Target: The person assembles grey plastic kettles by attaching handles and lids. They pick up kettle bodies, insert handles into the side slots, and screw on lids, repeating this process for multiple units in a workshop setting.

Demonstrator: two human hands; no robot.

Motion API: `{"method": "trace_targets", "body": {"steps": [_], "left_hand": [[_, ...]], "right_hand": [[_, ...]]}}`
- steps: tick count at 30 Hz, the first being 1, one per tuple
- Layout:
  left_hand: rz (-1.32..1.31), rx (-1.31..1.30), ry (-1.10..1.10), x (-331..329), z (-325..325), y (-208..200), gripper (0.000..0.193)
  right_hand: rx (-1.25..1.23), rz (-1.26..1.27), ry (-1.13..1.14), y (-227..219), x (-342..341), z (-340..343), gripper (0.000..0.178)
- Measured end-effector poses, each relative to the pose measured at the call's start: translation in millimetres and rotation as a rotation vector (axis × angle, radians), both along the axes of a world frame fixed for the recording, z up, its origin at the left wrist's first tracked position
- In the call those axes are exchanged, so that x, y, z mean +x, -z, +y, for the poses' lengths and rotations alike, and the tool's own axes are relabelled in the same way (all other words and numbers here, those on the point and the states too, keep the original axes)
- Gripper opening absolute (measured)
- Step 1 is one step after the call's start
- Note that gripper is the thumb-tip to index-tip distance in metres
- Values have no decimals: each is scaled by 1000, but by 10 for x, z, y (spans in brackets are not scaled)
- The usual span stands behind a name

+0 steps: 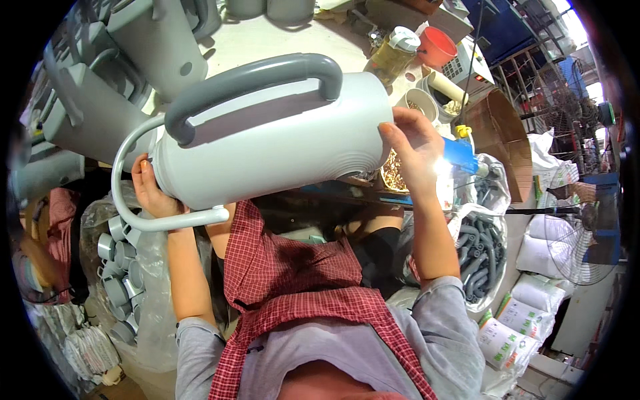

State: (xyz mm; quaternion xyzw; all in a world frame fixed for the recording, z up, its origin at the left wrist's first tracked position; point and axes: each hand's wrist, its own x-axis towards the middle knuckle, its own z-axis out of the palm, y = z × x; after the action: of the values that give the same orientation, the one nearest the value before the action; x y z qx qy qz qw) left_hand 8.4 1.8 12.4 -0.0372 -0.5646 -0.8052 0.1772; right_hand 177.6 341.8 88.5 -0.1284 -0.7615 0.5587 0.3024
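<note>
Head view, jug body: the light grey jug body (280, 143) is on its side in the air, across the front of the bench (267, 41), its right end sitting higher in the picture.
Left grip: the left grip (162, 199) is cupped round the left end, inside the light grey loop (170, 223), taking weight from below.
Right grip: the right grip (415, 143) is closed on the right end, thumb on the near rim; the fingertips behind are partly hidden.
Dark handle: the dark grey handle (257, 80) faces up, free of both hands.
Handling: turning the body seems best done with both ends supported and wrists moving together, since the smooth shell could slip from a light pinch.
Loop: the left fingers should probably stay clear of it, so that it does not catch or twist.
Right side: the blue tool (460, 155) and the bowl of brass-coloured parts (393, 175) are near the right hand, so a wide swing could knock them.
</note>
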Motion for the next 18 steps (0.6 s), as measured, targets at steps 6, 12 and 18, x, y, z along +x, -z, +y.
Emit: {"method": "trace_targets", "body": {"steps": [6, 12, 18], "left_hand": [[34, 14, -16, -7, 103, -26, 22], [64, 17, -46, 16, 191, -36, 20], [82, 73, -7, 21, 217, 98, 19]], "right_hand": [[766, 90, -3, -455, -121, 4, 47], [969, 88, -25, -433, -472, 3, 40], [985, 130, 43, -339, -515, -21, 30]]}}
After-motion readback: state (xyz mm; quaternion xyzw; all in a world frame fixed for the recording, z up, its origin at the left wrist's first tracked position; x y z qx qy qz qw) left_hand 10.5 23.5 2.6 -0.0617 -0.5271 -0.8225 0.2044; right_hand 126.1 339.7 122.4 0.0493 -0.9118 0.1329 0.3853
